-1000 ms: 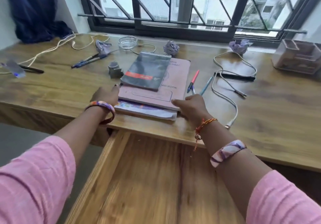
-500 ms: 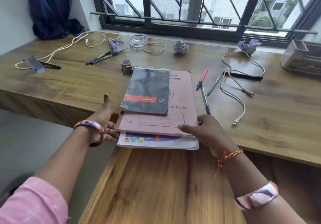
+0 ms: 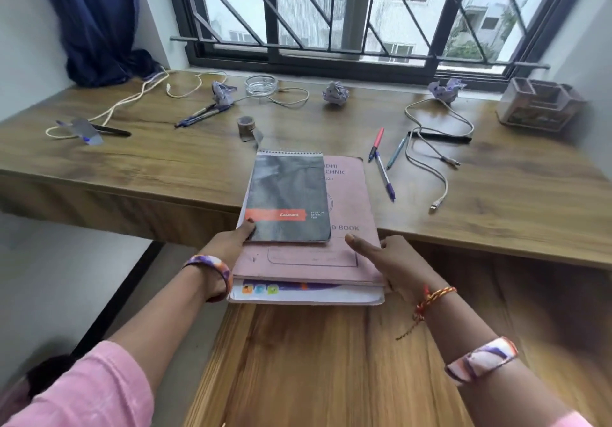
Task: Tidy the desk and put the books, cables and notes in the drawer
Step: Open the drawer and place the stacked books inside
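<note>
Wood-grain tabletop runs under a barred window, strewn with pens, cables and crumpled notes. I see my left hand gripping the book stack at its left edge, thumb on the grey spiral pad. My right hand clamps the right edge, thumb on top. Its near end overhangs the open drawer.

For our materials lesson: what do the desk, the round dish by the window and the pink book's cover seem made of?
Desk: wood or wood-look laminate, grain lines, slight sheen.
Round dish: likely clear glass, see-through with bright rim.
Pink book: matte card or paper, printed lettering, worn corners.
</note>
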Demonstrator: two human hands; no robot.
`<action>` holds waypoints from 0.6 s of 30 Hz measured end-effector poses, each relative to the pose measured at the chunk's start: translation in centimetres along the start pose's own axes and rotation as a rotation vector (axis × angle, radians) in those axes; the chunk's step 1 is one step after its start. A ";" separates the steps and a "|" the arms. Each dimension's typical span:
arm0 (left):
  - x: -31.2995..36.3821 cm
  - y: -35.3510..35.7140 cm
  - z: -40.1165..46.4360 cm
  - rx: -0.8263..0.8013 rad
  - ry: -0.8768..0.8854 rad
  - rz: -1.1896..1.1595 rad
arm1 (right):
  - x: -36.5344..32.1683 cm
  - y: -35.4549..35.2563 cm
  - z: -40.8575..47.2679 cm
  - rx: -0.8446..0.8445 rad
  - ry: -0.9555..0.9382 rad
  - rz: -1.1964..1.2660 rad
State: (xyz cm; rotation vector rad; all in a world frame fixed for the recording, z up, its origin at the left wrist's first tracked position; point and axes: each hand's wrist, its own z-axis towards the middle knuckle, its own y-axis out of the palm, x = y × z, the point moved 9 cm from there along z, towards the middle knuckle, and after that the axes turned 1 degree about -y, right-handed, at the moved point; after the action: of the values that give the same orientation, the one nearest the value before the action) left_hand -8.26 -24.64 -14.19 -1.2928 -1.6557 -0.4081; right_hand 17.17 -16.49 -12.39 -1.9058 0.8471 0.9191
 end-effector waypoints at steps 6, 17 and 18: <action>-2.1 -0.4 -3.8 -0.066 0.018 -0.083 | 3.7 2.5 -5.4 -0.275 0.152 0.286; -9.6 4.2 -12.1 -0.210 0.016 -0.076 | 13.3 2.2 -14.9 -0.559 0.268 0.295; -10.5 4.4 -12.3 -0.197 -0.015 -0.053 | 13.7 2.3 -15.5 -0.556 0.290 0.322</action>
State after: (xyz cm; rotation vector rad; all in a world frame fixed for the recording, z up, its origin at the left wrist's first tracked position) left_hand 1.23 -37.91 -18.22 -1.4000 -1.6980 -0.6076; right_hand 26.49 -33.97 -18.85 -2.4696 1.1850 1.1779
